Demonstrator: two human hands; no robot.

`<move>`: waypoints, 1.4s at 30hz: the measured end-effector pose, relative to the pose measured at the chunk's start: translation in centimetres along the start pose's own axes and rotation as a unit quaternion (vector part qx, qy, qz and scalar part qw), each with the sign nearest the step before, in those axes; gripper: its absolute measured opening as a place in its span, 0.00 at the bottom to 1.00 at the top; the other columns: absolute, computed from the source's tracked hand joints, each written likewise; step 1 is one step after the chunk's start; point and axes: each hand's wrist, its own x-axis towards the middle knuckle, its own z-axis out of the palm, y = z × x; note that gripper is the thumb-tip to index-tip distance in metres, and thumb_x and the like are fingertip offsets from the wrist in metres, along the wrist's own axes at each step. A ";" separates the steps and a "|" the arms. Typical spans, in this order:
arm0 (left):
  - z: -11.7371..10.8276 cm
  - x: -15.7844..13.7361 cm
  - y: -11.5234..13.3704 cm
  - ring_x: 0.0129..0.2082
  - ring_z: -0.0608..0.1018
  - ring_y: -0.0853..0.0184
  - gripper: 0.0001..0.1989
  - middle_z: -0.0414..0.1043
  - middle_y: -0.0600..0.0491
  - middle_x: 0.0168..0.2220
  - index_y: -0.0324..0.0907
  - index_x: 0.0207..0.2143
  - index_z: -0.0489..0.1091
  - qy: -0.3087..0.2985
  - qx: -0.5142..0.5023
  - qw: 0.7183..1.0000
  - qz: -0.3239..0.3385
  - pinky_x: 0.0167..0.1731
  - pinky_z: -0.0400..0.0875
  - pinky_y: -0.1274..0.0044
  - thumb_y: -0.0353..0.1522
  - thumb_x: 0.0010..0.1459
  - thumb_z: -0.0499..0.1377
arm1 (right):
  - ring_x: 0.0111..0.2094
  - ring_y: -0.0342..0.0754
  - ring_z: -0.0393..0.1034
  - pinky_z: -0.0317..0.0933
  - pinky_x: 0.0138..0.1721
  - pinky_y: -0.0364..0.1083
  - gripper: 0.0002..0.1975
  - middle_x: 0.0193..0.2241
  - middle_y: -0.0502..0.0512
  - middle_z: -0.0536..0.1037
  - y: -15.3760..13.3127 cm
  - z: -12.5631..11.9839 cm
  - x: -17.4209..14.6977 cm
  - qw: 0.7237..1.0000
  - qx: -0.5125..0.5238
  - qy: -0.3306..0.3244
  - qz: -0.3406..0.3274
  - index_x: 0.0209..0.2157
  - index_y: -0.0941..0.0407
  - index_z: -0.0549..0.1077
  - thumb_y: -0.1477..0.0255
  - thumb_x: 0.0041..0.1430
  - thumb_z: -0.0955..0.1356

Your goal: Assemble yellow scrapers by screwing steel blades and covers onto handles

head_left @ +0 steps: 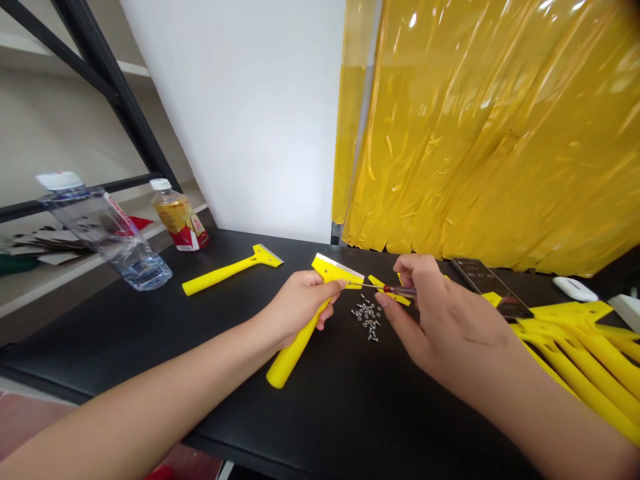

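A bright yellow scraper [303, 339] with a round, smooth handle and a flared head, edged by a pale metal strip, is held over the black bench [320, 427], its head toward 1 o'clock and its handle end toward 7. The left hand [310, 297], its forearm entering from 8 o'clock, is closed around the neck, thumb laid across the head and fingers curled beneath. The right hand [440, 307], reaching in from 4 o'clock with wrist bent, pinches a screwdriver [387, 289] with a clear and red handle; its thin shaft points to 9 o'clock, the tip at the head beside the left thumb. Loose screws and nuts [369, 317] lie scattered at the scraper's 3 o'clock, near a flat yellow plate [400, 299]. A second scraper [225, 275] rests at 10 o'clock; more yellow handles [580, 360] are heaped beyond the right hand, toward 3 o'clock.
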 end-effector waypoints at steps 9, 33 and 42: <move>0.2 -0.4 0.3 0.14 0.65 0.73 0.17 0.63 0.58 0.14 0.43 0.23 0.66 0.000 0.018 1.000 0.017 0.16 0.62 0.79 0.39 0.63 0.64 | 0.34 0.54 0.79 0.57 0.25 0.46 0.09 0.42 0.60 0.79 0.6 1.1 0.5 0.998 0.001 0.049 0.041 0.48 0.55 0.65 0.65 0.73 0.63; -0.1 0.3 0.0 0.14 0.66 0.73 0.18 0.63 0.58 0.15 0.43 0.23 0.66 0.020 0.022 0.999 0.016 0.15 0.61 0.80 0.39 0.63 0.64 | 0.22 0.48 0.71 0.52 0.24 0.46 0.10 0.27 0.49 0.75 1.0 0.8 0.3 0.999 0.024 -0.020 0.026 0.41 0.53 0.65 0.61 0.73 0.62; -0.2 0.4 0.0 0.14 0.66 0.72 0.18 0.63 0.58 0.15 0.43 0.22 0.65 0.027 0.025 0.999 0.015 0.15 0.62 0.79 0.38 0.62 0.64 | 0.21 0.49 0.70 0.49 0.22 0.47 0.09 0.28 0.52 0.76 0.9 1.2 0.2 0.999 0.016 -0.031 -0.005 0.44 0.55 0.65 0.65 0.74 0.59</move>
